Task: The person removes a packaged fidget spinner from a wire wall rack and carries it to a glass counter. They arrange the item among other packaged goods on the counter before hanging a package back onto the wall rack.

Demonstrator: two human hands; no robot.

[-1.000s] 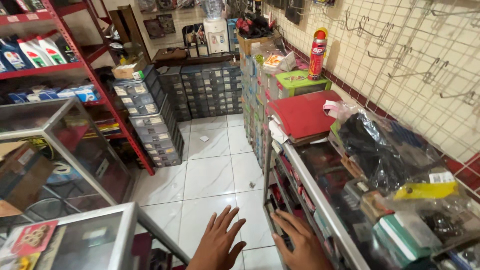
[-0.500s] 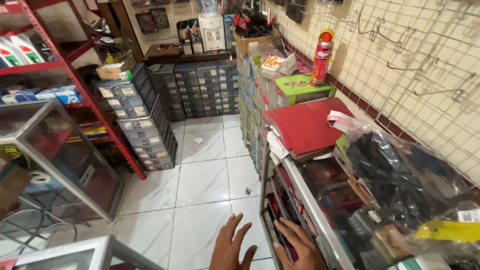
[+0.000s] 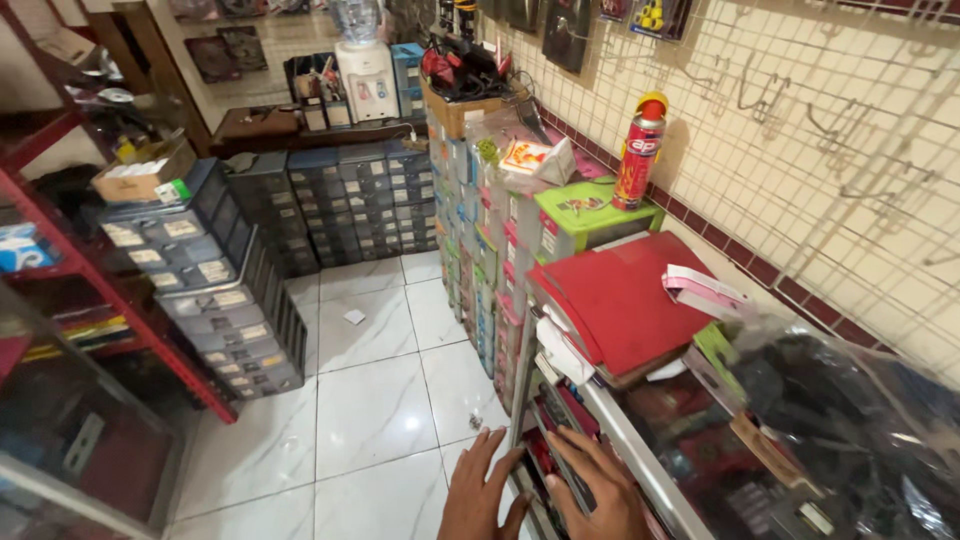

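Both of my hands reach into the side of a glass display counter (image 3: 640, 440) at the bottom of the head view. My left hand (image 3: 482, 494) has its fingers spread and touches the packed goods at the counter's open end. My right hand (image 3: 594, 484) lies flat with fingers apart on the stacked items (image 3: 556, 420) inside the counter shelf. Neither hand grips anything that I can see. A red folder (image 3: 625, 300) lies on the counter top just beyond them.
Stacks of small drawer cabinets (image 3: 215, 290) stand at left and along the back. A red metal shelf (image 3: 90, 290) is at far left. A red spray can (image 3: 640, 152) and a green box (image 3: 590, 210) sit by the tiled wall. White floor tiles (image 3: 370, 410) lie between.
The view has swung right and forward along the counter. Both hands have moved in closer to the counter's open end, the right one now lying on the stacked items.
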